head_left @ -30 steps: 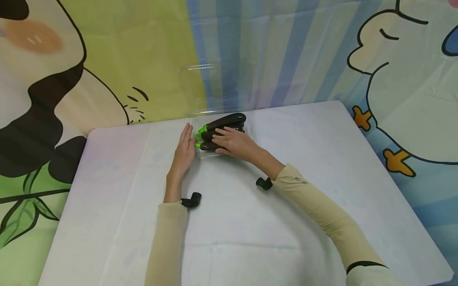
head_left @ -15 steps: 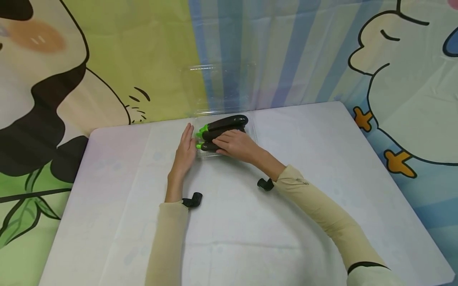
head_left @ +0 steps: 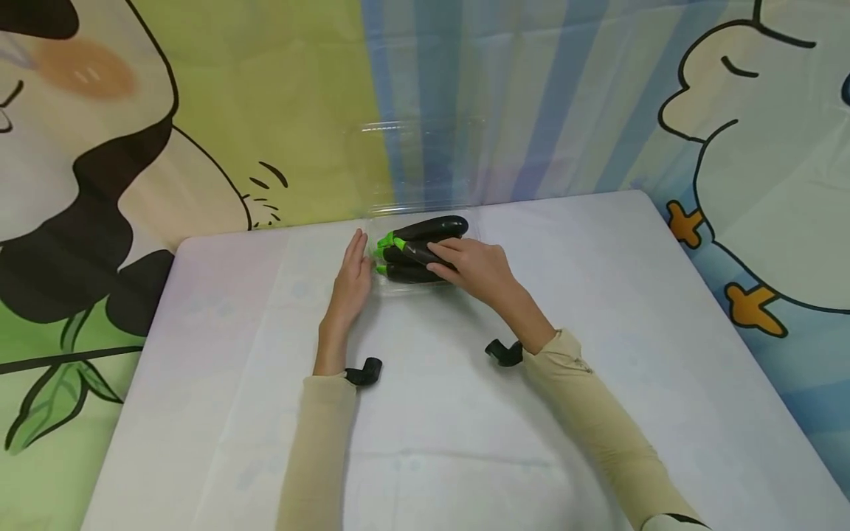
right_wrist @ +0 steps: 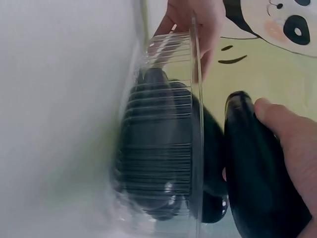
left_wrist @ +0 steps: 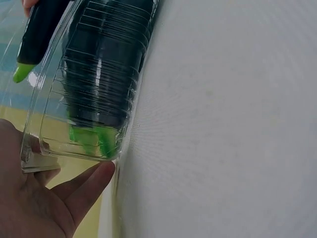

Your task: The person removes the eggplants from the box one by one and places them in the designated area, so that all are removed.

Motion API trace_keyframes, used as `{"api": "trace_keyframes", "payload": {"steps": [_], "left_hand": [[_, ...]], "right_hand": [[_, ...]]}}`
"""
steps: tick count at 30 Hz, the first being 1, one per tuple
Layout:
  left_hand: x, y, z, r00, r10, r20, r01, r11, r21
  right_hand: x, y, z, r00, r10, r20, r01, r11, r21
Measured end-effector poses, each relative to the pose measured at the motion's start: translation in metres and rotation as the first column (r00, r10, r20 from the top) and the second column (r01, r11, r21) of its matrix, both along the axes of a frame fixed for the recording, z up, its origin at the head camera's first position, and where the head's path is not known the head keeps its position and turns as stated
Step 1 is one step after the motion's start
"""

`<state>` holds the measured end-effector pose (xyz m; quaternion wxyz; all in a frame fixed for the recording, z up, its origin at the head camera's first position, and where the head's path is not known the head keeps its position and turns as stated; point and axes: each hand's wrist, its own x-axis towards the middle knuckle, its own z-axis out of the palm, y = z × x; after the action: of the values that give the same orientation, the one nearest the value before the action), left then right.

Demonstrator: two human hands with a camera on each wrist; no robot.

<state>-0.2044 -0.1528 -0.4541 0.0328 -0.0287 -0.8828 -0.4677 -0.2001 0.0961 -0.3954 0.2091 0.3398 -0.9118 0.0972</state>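
My right hand [head_left: 483, 271] grips a dark eggplant [head_left: 418, 253] with a bright green stem, tilted above the clear plastic clamshell box [right_wrist: 197, 109]. The right wrist view shows the held eggplant [right_wrist: 257, 173] outside the box rim, between thumb and fingers. My left hand [head_left: 350, 286] touches the box's left end with fingers fairly straight; in the left wrist view its fingertips rest against the plastic wall [left_wrist: 74, 157]. Several more eggplants lie inside, one at the back [head_left: 434, 227] and one at the front [head_left: 408, 275]. The right hand partly covers them.
The box's transparent lid [head_left: 420, 166] stands raised behind it, near the cartoon-printed backdrop [head_left: 292, 110]. A white-covered table [head_left: 438, 413] extends around the box. Dark wrist cameras sit on both of my wrists.
My right hand has gone from lying over the eggplants to gripping one and lifting it above the others. The left hand has stayed at the box's left end. The view has shifted slightly.
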Motion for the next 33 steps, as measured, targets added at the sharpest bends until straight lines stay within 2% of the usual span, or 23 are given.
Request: {"api": "trace_keyframes", "payload": {"steps": [3, 6, 9, 12, 17, 21, 24, 29, 33], "left_hand": [[-0.001, 0.002, 0.000, 1.000, -0.001, 0.004, 0.001, 1.000, 0.002], [-0.001, 0.003, 0.000, 1.000, -0.011, 0.011, 0.011, 1.000, 0.003], [-0.001, 0.004, 0.001, 1.000, -0.016, 0.014, 0.016, 1.000, -0.010], [-0.001, 0.004, 0.002, 1.000, -0.011, 0.007, 0.012, 1.000, -0.021], [-0.002, 0.003, 0.002, 1.000, 0.000, 0.007, 0.000, 1.000, -0.027], [-0.003, 0.002, 0.000, 1.000, 0.008, 0.011, -0.007, 1.000, -0.029], [-0.002, 0.002, 0.000, 1.000, 0.009, 0.010, -0.008, 1.000, -0.030], [-0.001, 0.001, 0.000, 1.000, 0.010, 0.008, -0.010, 0.999, -0.031], [-0.002, 0.000, 0.000, 1.000, 0.007, 0.007, -0.007, 0.999, -0.043]], "right_hand": [[0.005, 0.005, -0.003, 0.997, -0.013, 0.080, 0.019, 0.997, -0.070], [0.009, 0.008, -0.006, 0.983, -0.006, 0.182, 0.035, 0.987, -0.158], [0.010, 0.012, -0.007, 0.965, 0.025, 0.262, 0.038, 0.971, -0.235], [0.009, 0.016, -0.006, 0.952, 0.074, 0.297, 0.019, 0.955, -0.296], [0.004, 0.022, -0.001, 0.928, 0.117, 0.354, 0.005, 0.946, -0.324], [0.005, 0.027, 0.002, 0.912, 0.095, 0.399, 0.042, 0.946, -0.323], [0.006, 0.029, 0.006, 0.915, 0.052, 0.400, 0.087, 0.944, -0.319], [0.005, 0.035, 0.007, 0.937, -0.017, 0.349, 0.135, 0.939, -0.316], [0.002, 0.042, 0.004, 0.955, -0.024, 0.296, 0.137, 0.919, -0.369]]}}
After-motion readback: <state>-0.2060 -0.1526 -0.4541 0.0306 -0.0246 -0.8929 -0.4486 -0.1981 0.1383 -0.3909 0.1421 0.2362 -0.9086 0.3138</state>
